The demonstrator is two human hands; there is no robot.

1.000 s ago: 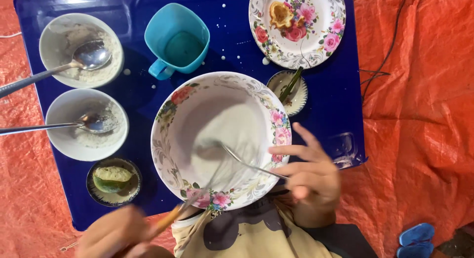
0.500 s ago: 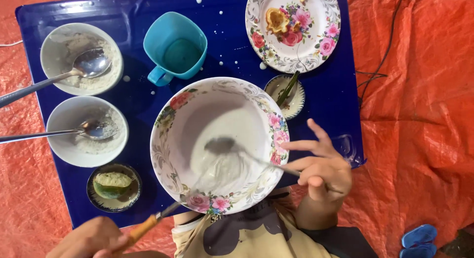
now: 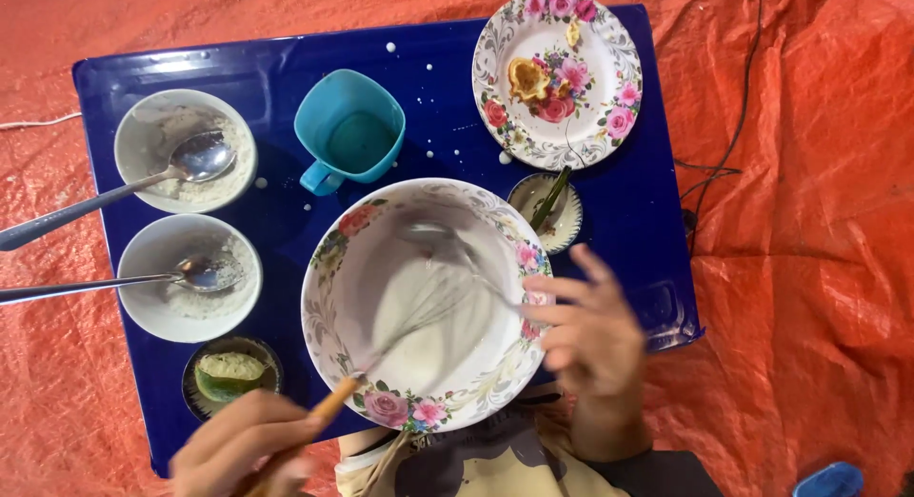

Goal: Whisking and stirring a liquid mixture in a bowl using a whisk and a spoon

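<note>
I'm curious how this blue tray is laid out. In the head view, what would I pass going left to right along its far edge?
White bowl with a spoon → turquoise cup → floral plate with food scraps.

Left hand (image 3: 243,445) on wooden-handled wire whisk (image 3: 400,335) in white-battered floral bowl (image 3: 333,297), right hand (image 3: 590,340) at rim.

My left hand (image 3: 243,445) has swung the whisk (image 3: 419,311) up and across the floral bowl (image 3: 428,302), blurring its wires, while my right hand (image 3: 586,335) has shifted on the rim.
</note>
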